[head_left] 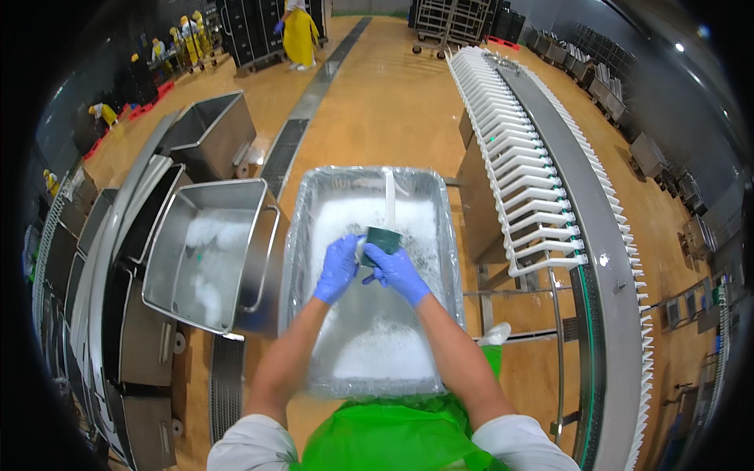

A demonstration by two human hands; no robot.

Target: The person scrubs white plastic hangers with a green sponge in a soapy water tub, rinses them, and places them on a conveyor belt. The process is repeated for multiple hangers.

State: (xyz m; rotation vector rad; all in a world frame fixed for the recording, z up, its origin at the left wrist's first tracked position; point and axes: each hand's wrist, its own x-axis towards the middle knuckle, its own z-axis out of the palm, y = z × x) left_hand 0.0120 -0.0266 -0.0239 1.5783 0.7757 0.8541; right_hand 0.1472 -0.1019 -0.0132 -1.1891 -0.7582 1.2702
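Both my hands wear blue gloves and meet over a grey tub (292, 275) lined with clear plastic and filled with foamy water. My right hand (398, 271) is closed on a dark green scouring pad (382, 242). Beside it, my left hand (339, 265) closes round a white piece, of which only a little shows next to the pad. A white bar (390, 196) runs from the pad toward the tub's far side. The pad hides whether this bar and the white piece are one.
A steel cart (263, 228) with foamy water stands left of the tub, with more steel bins (208, 129) beyond it. On the right, a curved conveyor (577, 157) carries rows of white angled arms (542, 204). Farther off, a person in a yellow apron (300, 35) stands near dark racks.
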